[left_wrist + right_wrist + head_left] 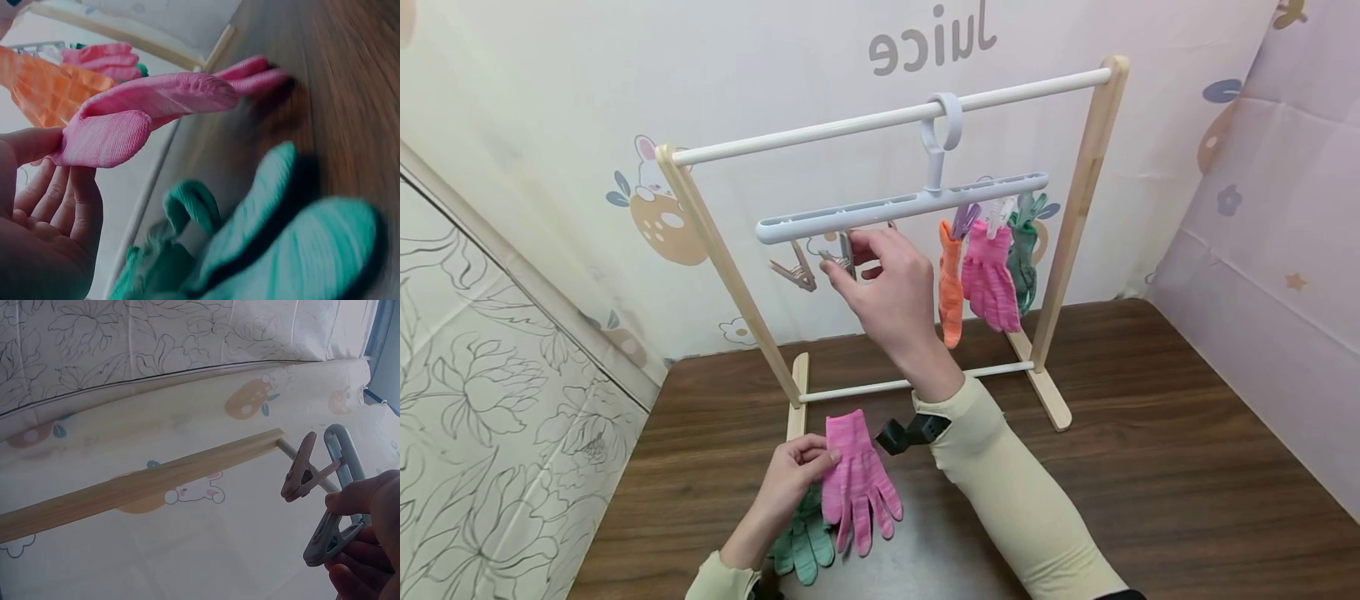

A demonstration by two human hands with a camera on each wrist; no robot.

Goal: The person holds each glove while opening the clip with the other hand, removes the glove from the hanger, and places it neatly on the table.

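Near the front of the table, my left hand [782, 479] pinches a pink knitted glove [859, 479] by its cuff edge, fingers dangling downward. Beneath it a green glove [808, 546] lies on the table. Up at the pale blue hanger [842, 218], my right hand [891, 279] grips a grey-blue clothespin [325, 544] between thumb and fingers. A beige-pink clothespin [300, 475] hangs to its left, holding nothing. Right of the hand, an orange glove [951, 287], another pink glove [991, 279] and a dark green glove [1022, 258] hang from clothespins.
The hanger hooks over the white top bar [820, 132] of a wooden-sided rack. Its right post [1078, 217] and feet stand on the brown table [1165, 467]. A printed curtain [760, 67] lies close behind; a flower-patterned sheet [490, 400] borders the left.
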